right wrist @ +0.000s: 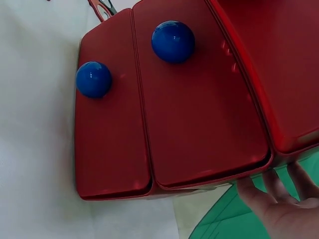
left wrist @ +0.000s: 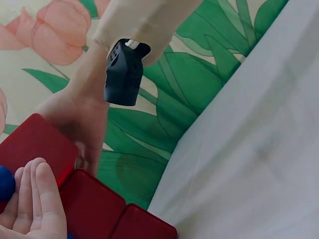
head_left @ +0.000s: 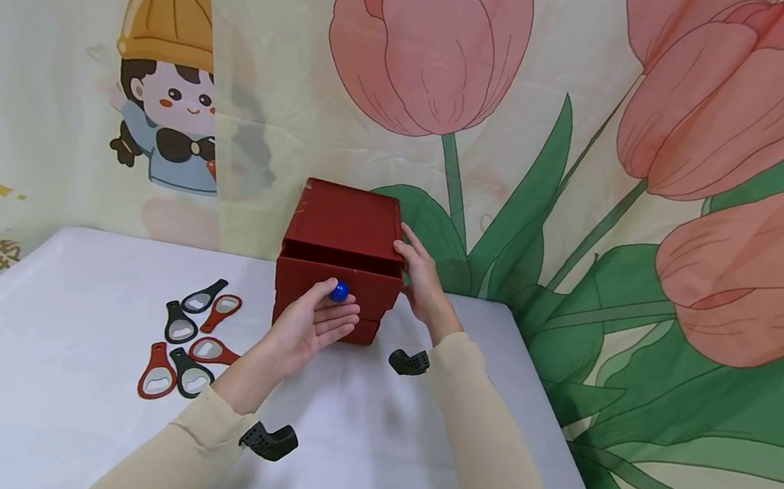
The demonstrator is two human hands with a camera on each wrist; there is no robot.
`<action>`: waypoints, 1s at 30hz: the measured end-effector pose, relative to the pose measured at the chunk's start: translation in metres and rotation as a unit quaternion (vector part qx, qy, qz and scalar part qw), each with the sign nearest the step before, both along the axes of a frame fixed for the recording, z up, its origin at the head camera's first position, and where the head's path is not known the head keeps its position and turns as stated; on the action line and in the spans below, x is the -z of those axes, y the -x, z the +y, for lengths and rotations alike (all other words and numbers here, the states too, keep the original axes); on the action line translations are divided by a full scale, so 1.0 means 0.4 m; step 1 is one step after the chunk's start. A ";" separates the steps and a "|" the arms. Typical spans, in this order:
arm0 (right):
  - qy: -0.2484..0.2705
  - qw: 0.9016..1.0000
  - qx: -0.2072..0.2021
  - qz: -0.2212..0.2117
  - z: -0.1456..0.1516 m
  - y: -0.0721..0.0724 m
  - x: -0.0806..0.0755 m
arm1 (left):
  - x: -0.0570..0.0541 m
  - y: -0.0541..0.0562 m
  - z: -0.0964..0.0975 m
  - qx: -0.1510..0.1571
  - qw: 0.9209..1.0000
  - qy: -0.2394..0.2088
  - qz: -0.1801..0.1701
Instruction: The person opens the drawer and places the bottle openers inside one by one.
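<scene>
A red drawer cabinet (head_left: 348,216) stands near the back of the table, its top drawer (head_left: 298,278) pulled partly out. My left hand (head_left: 304,327) is at that drawer's front and pinches its round blue knob (head_left: 340,292) by the thumb, the other fingers extended. Against the cabinet's right side rests my right hand (head_left: 426,280), fingers fairly straight and thumb near the front edge. In the right wrist view, the middle drawer (right wrist: 199,114) and bottom drawer (right wrist: 112,144) sit closed below, each with a blue knob. The inside of the top drawer is hidden.
Several bottle openers (head_left: 158,371), red or black with metal centres, lie on the white-covered table (head_left: 49,368) left of the cabinet. Behind it hangs a cloth backdrop (head_left: 274,65) printed with tulips and a cartoon figure. A black wrist camera (head_left: 269,440) sits at each cuff.
</scene>
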State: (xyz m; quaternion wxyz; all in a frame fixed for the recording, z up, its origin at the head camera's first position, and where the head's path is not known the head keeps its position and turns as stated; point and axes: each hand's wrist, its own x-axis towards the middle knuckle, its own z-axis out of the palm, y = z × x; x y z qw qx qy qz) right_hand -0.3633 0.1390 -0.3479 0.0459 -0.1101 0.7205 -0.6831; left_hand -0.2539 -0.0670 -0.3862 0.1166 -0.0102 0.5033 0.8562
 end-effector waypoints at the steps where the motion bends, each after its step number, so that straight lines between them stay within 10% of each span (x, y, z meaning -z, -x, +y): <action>1: 0.000 1.000 0.000 0.001 0.000 0.000 0.001 | -0.001 -0.003 0.000 0.000 1.000 0.000 -0.001; 30: -0.002 1.000 -0.007 -0.002 0.001 -0.001 0.002 | 0.004 -0.066 -0.004 0.011 1.000 0.015 -0.004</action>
